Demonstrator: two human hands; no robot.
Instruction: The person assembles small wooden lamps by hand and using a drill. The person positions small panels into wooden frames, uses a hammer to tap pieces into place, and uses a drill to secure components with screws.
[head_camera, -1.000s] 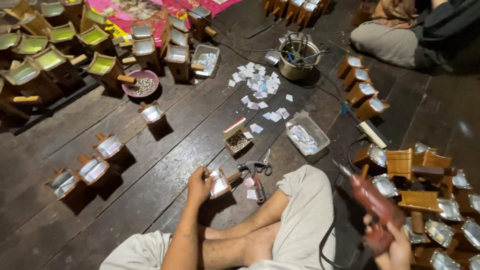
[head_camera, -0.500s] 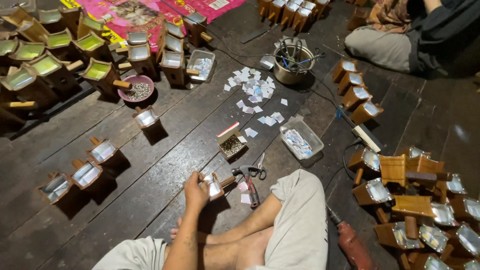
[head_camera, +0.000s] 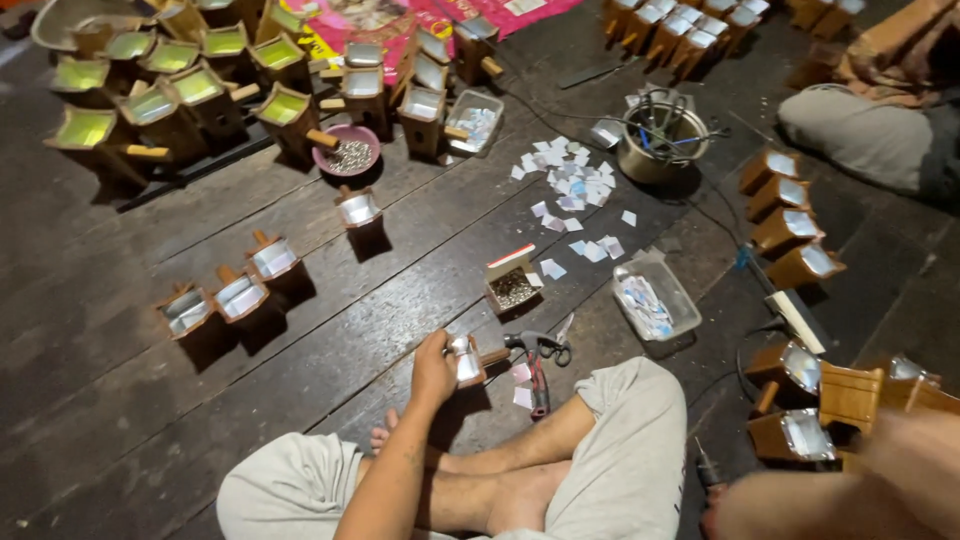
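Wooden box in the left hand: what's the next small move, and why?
Probably bring the right hand back to the wooden box. The left hand alone grips it on the floor planks, while the right one is blurred, off at the frame's lower right.

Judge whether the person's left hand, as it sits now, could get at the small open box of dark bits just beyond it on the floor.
Probably yes: the left hand grips a small wooden box, and the open box of dark bits lies close ahead over bare floorboards.

small open cardboard box (head_camera: 512, 281) mid-floor, red-and-white flap, pink printed packaging sheets (head_camera: 372, 22) along top edge
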